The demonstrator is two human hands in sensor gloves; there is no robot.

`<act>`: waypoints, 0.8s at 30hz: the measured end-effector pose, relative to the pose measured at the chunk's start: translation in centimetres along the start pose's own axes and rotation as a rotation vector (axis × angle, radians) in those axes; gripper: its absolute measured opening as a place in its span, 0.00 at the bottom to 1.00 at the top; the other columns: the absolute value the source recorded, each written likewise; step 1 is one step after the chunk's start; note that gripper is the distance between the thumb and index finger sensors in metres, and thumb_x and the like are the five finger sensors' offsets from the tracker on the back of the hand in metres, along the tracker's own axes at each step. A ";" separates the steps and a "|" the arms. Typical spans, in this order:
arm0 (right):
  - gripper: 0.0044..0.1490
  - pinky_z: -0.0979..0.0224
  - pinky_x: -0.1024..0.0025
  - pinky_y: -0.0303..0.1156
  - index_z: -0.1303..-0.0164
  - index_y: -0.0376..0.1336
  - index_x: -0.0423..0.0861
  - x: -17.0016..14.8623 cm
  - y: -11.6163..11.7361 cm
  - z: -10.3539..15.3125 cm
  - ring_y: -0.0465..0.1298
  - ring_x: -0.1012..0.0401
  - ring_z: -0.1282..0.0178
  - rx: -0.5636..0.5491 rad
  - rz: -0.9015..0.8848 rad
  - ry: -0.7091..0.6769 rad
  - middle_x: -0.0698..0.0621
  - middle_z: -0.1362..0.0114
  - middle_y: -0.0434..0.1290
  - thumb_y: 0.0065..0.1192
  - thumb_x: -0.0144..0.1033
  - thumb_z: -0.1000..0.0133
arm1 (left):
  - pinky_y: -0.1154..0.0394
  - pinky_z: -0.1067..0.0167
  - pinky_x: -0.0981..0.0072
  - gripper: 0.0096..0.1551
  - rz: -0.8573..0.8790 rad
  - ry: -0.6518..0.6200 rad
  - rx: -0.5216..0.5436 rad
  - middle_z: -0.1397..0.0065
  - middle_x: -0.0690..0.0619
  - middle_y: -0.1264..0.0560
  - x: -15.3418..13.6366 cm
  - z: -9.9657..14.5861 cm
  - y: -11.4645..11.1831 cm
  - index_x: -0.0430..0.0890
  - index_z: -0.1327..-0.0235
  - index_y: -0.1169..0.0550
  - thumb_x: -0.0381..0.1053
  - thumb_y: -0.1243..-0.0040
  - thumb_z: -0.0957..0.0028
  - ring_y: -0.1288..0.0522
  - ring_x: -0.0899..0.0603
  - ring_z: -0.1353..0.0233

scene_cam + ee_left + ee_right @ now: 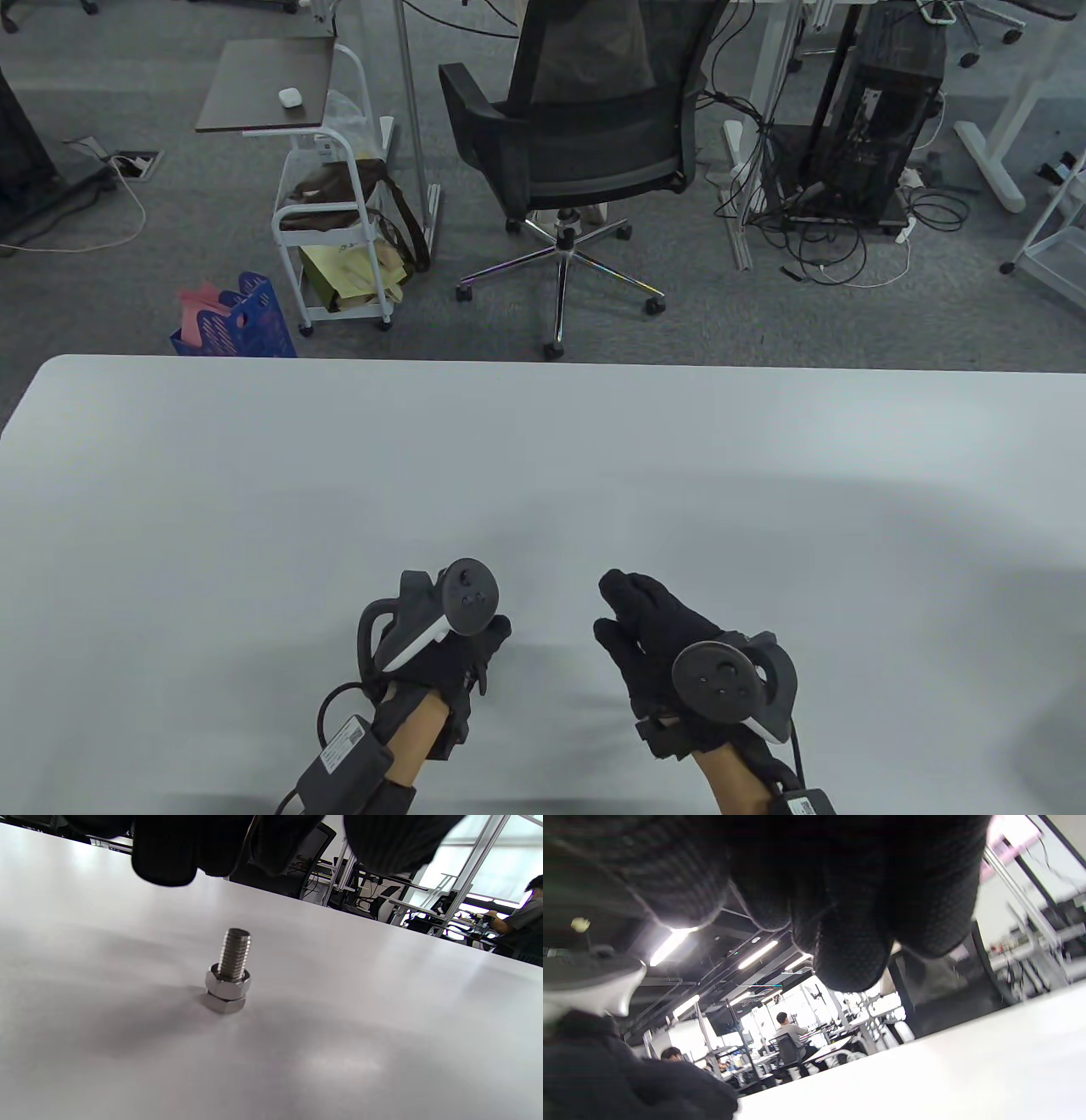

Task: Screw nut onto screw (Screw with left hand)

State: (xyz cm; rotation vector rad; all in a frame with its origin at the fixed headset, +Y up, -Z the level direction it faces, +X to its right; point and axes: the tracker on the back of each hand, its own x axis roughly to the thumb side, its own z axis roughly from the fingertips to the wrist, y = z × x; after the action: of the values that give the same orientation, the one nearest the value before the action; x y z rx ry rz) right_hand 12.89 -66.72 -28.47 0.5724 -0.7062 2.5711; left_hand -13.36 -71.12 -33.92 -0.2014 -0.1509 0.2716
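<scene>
A steel screw [234,952] stands on its hex head on the white table [382,1018], thread pointing up. A hex nut [227,984] sits low on the thread, just above the head. In the left wrist view my left hand's fingertips [163,861] hang above the screw and do not touch it. In the table view my left hand [490,643] is near the front edge and hides the screw. My right hand [617,608] is a little to its right, fingers loosely bent, holding nothing. The right wrist view shows only its gloved fingers [848,955] close up.
The white table [543,475] stretches away bare towards its far edge. Beyond that edge stand an office chair [585,144], a white trolley [331,212] and a blue basket [242,323] on the floor.
</scene>
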 end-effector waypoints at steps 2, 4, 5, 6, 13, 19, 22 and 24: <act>0.36 0.38 0.48 0.81 0.39 0.70 0.47 0.0 -0.3 0.0 0.87 0.49 0.43 -0.006 0.103 -0.035 0.43 0.32 0.76 0.69 0.51 0.56 | 0.46 0.29 0.26 0.47 0.041 -0.002 -0.006 0.18 0.33 0.42 -0.3 0.3 0.5 0.43 0.24 0.35 0.62 0.44 0.57 0.38 0.23 0.22; 0.37 0.36 0.47 0.79 0.38 0.70 0.49 -0.1 -0.6 0.0 0.85 0.48 0.40 -0.016 0.188 -0.059 0.44 0.29 0.74 0.69 0.53 0.56 | 0.52 0.28 0.25 0.48 0.096 -0.010 -0.023 0.16 0.35 0.46 -0.8 0.6 1.1 0.44 0.23 0.37 0.62 0.44 0.58 0.43 0.23 0.19; 0.38 0.35 0.46 0.78 0.37 0.69 0.49 -0.2 -0.7 -0.1 0.84 0.47 0.38 -0.008 0.232 -0.068 0.44 0.28 0.73 0.69 0.53 0.56 | 0.54 0.27 0.25 0.48 0.123 -0.012 -0.017 0.16 0.35 0.47 -1.1 0.7 1.4 0.44 0.23 0.38 0.62 0.44 0.58 0.45 0.23 0.18; 0.38 0.34 0.46 0.77 0.36 0.69 0.49 -0.3 -0.7 -0.1 0.83 0.46 0.37 -0.002 0.256 -0.072 0.44 0.27 0.72 0.69 0.54 0.56 | 0.56 0.27 0.24 0.49 0.141 -0.011 -0.013 0.15 0.36 0.49 -1.3 0.9 1.8 0.44 0.22 0.39 0.62 0.44 0.58 0.47 0.23 0.17; 0.42 0.28 0.42 0.71 0.32 0.65 0.53 -1.3 -1.0 -0.2 0.77 0.43 0.28 0.024 0.417 -0.065 0.47 0.21 0.67 0.68 0.57 0.57 | 0.69 0.27 0.26 0.55 0.120 -0.015 -0.065 0.14 0.42 0.61 -2.0 1.5 3.0 0.50 0.19 0.46 0.66 0.42 0.61 0.63 0.29 0.14; 0.43 0.27 0.41 0.69 0.31 0.64 0.53 -2.4 -1.5 -0.1 0.74 0.42 0.26 0.017 0.430 -0.019 0.47 0.20 0.65 0.68 0.58 0.57 | 0.72 0.27 0.28 0.61 0.082 -0.033 -0.148 0.15 0.50 0.66 -1.8 1.5 2.8 0.53 0.19 0.50 0.70 0.39 0.65 0.69 0.33 0.14; 0.43 0.26 0.41 0.68 0.30 0.64 0.53 -2.7 -1.6 -0.1 0.73 0.42 0.25 0.016 0.428 -0.006 0.48 0.19 0.64 0.68 0.59 0.57 | 0.73 0.27 0.28 0.63 0.069 -0.028 -0.171 0.15 0.50 0.67 -1.7 1.5 2.7 0.53 0.19 0.52 0.70 0.39 0.66 0.70 0.34 0.14; 0.44 0.26 0.40 0.67 0.30 0.63 0.54 -2.9 -1.6 -0.1 0.73 0.41 0.25 0.016 0.438 -0.001 0.48 0.19 0.64 0.67 0.59 0.57 | 0.74 0.27 0.28 0.64 0.071 -0.022 -0.182 0.16 0.51 0.68 -1.7 1.5 2.6 0.53 0.19 0.52 0.71 0.38 0.66 0.70 0.34 0.14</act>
State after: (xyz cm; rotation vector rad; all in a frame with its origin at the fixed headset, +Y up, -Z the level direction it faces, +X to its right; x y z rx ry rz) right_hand 16.04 -66.17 -29.31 0.4644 -0.8951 2.9779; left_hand -15.90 -68.93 -33.24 -0.3849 -0.1905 0.3314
